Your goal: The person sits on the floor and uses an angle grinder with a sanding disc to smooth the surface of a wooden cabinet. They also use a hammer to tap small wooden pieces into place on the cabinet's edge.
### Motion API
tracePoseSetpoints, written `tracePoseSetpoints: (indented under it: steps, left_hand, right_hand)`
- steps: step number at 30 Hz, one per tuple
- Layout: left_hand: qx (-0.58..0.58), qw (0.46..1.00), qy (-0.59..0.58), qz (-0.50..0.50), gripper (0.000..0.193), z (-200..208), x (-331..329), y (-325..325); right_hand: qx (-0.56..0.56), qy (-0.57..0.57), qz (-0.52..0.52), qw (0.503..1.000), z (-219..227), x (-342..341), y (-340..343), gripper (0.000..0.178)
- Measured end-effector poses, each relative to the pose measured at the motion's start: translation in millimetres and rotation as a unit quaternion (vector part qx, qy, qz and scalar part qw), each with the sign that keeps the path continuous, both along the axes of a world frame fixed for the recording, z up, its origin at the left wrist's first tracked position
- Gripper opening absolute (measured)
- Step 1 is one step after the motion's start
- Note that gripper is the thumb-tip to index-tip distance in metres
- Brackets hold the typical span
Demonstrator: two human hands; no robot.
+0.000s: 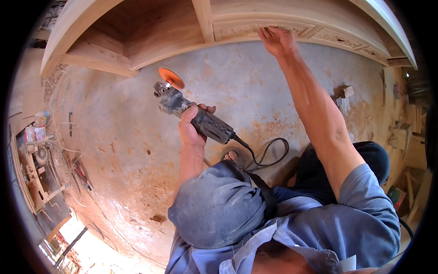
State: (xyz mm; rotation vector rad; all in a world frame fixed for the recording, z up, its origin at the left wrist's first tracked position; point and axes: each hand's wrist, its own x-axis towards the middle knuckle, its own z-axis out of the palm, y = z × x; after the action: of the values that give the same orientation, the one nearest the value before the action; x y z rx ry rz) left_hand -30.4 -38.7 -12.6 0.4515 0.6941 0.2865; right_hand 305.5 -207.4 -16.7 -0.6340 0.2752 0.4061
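Observation:
My left hand (pixel 193 128) is wrapped round the dark body of an angle grinder (pixel 209 125), held up above the floor. An orange disc (pixel 171 78) is fitted to its head, which points away from me to the upper left. From its rear end runs a black power cord (pixel 260 163). My right arm is stretched far forward, with my right hand (pixel 278 41) against the carved wooden panel (pixel 242 30) of a large piece of furniture. The fingers of that hand are bunched and bent at the carving; whether anything small is between them is hidden.
The pale wooden furniture frame (pixel 101 58) spans the far side, with an upright divider (pixel 204 18). Dust covers the concrete floor (pixel 123 132). Wood blocks (pixel 345 92) lie at right. A wooden stand with a wheel (pixel 41 155) and scraps are at left; the cord loops beside my foot (pixel 231 155).

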Motion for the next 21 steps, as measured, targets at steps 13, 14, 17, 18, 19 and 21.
tracePoseSetpoints:
  steps: [13,14,17,18,19,21]
  left_hand:
    - [0.071,0.997,0.016,0.037,0.022,8.5,-1.5,9.7]
    - [0.09,0.994,0.033,0.045,0.022,9.5,0.1,6.9]
    - [0.134,0.99,0.038,0.027,0.023,19.2,6.7,16.8]
    - [0.149,0.988,0.032,0.019,0.024,30.0,-2.2,31.6]
    - [0.166,0.986,0.008,0.017,0.025,39.0,-3.5,42.9]
    - [0.191,0.982,-0.007,0.009,0.025,61.0,-6.6,54.0]
  right_hand:
    - [-0.001,0.073,-0.04,0.996,-18.6,18.3,3.7,0.013]
    - [0.015,0.062,-0.04,0.997,-32.8,28.8,-8.9,0.018]
    - [-0.11,-0.122,-0.014,0.986,-58.6,47.6,-18.1,0.038]
    - [0.029,0.023,-0.056,0.998,-45.8,37.9,3.4,0.037]
    - [0.033,0.005,-0.038,0.999,-37.4,34.4,9.4,0.036]
    - [0.052,0.037,-0.048,0.997,-30.8,21.7,4.8,0.033]
